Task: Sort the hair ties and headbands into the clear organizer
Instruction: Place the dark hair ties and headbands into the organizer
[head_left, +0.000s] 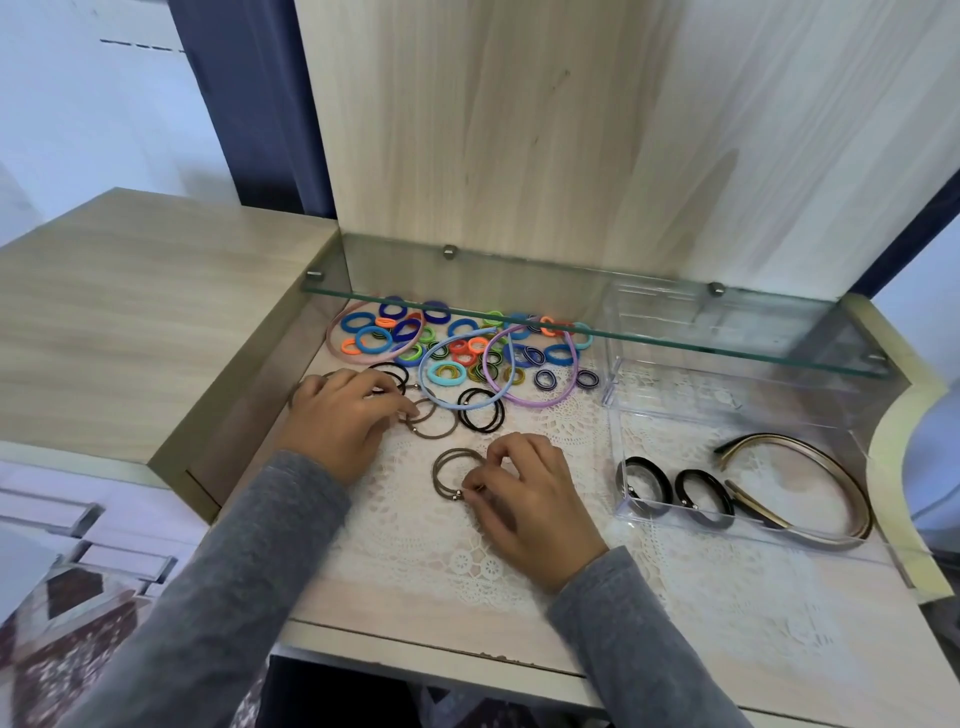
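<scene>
My right hand (524, 499) pinches a bundle of thin brown hair ties (448, 470) lying on the lace mat. My left hand (345, 415) has its fingers curled over more brown hair ties (434, 428); its fingertips touch them. Black hair ties (483, 410) lie just beyond. A heap of colourful hair ties (457, 345) with pink, blue and purple headbands (527, 400) sits under the glass shelf. The clear organizer (727, 415) at the right holds two black hair ties (647, 483) and a gold headband (841, 478).
A glass shelf (571, 325) hangs low over the back of the desk, above the heap and the organizer's rear. A wooden side wall (249, 395) bounds the left. A white lace mat (431, 540) covers the desk. The front edge is near my forearms.
</scene>
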